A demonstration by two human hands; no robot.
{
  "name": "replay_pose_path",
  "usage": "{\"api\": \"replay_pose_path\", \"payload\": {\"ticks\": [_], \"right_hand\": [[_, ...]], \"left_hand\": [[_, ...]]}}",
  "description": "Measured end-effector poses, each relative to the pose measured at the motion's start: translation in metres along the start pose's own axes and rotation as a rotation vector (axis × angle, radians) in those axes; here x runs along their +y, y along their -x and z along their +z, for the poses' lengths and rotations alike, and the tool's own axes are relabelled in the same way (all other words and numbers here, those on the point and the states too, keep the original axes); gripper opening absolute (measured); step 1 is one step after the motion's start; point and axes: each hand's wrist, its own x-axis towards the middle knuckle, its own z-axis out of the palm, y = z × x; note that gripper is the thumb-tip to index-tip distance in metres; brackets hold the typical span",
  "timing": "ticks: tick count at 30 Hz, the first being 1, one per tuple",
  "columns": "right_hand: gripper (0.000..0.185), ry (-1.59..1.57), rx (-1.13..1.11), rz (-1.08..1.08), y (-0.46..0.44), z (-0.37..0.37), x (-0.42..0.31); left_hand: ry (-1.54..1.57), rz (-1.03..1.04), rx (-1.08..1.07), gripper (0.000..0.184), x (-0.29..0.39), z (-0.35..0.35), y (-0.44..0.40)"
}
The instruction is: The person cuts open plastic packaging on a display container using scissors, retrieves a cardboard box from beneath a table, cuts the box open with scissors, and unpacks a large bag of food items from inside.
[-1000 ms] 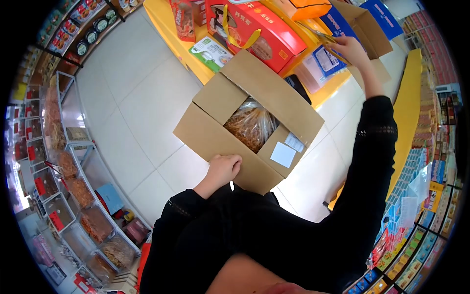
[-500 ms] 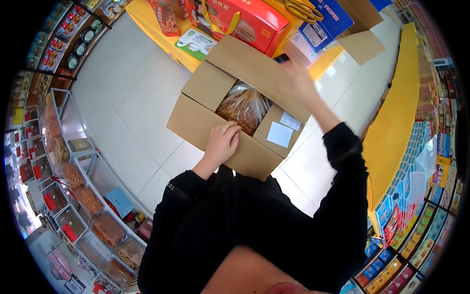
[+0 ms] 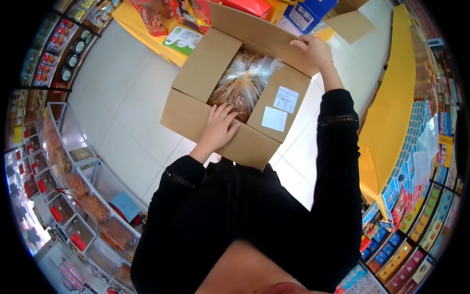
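An opened cardboard box [image 3: 193,63] is in front of me. Inside sits a knotted clear plastic bag [image 3: 240,83] of reddish-brown food that I cannot identify. My left hand [image 3: 219,128] lies on the near flap [image 3: 186,115], its fingers stretched over the inner edge toward the bag. At the far right corner, my right hand [image 3: 317,51] has its fingers bent around the end of the raised far flap [image 3: 259,32]. Two white labels, a printed one [image 3: 286,99] and a plain one [image 3: 274,119], are stuck on the right flap.
Beyond the box, a yellow table [image 3: 139,32] bears red packages, a green-and-white pack [image 3: 182,40] and a blue box [image 3: 306,17]. Another opened carton [image 3: 350,24] is behind. Clear bins [image 3: 95,208] line the left; a yellow counter [image 3: 387,112] and stocked shelves are right.
The far flap has swung up and away from the bag, showing more of it. My right hand has moved up to the flap's corner. My left hand has stayed on the near flap.
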Motion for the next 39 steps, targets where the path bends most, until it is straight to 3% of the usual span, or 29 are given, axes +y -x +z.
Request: {"api": "replay_pose_path", "payload": {"ticks": [2,4,5,7,10,12,14,17,24,26,30,32,33,34,36,37,39], "right_hand": [[0.038,0.031,0.010,-0.038,0.003,0.011,0.007],[0.030,0.025,0.350,-0.319,0.012,0.016,0.002],[0.030,0.028,0.350,-0.312,0.019,0.020,-0.003],[0.020,0.051,0.699,-0.534,0.054,0.021,-0.027],[0.019,-0.073,0.289,-0.703,0.138,0.067,-0.041],[0.038,-0.262,0.083,-0.371,0.176,0.083,-0.060],[0.051,-0.150,0.130,-0.261,0.189,0.092,-0.060],[0.056,-0.170,0.043,-0.141,0.192,0.096,-0.058],[0.052,-0.237,-0.217,-0.139,0.177,0.093,-0.051],[0.039,-0.294,-0.321,-0.064,0.174,0.093,-0.051],[0.030,-0.462,-0.318,-0.142,0.165,0.082,-0.048],[0.028,-0.583,-0.177,-0.034,0.148,0.069,-0.036],[0.039,-0.520,-0.124,-0.075,0.141,0.073,-0.025],[0.039,-0.514,-0.118,-0.077,0.139,0.082,-0.017],[0.052,0.004,0.221,-0.257,0.136,0.095,-0.008],[0.062,0.011,0.141,-0.198,0.136,0.098,-0.005],[0.063,0.016,0.044,-0.093,0.132,0.091,-0.006]], "left_hand": [[0.004,0.014,0.029,0.031,0.000,0.001,0.001],[0.003,0.021,0.023,0.031,0.000,0.001,0.002],[0.001,0.019,0.027,0.031,0.000,0.001,0.001],[0.007,0.026,0.035,0.031,-0.001,0.003,0.002],[0.024,0.022,0.043,0.031,-0.003,0.003,0.001],[0.042,0.014,0.040,0.031,-0.003,0.003,0.001],[0.083,0.025,0.039,0.030,-0.008,0.004,0.002],[0.113,0.040,0.021,0.030,-0.011,0.003,0.003],[0.123,0.039,0.020,0.029,-0.011,0.003,0.005],[0.128,0.033,0.024,0.029,-0.010,0.003,0.005],[0.116,0.035,0.012,0.029,-0.011,0.001,0.005],[0.128,0.050,0.027,0.028,-0.008,0.001,0.005],[0.128,0.053,0.032,0.028,-0.008,0.001,0.005],[0.118,0.048,0.032,0.028,-0.008,0.002,0.005],[0.107,0.057,0.038,0.028,-0.010,0.003,0.004],[0.110,0.056,0.031,0.029,-0.011,0.004,0.005],[0.112,0.051,0.024,0.029,-0.010,0.003,0.005]]}}
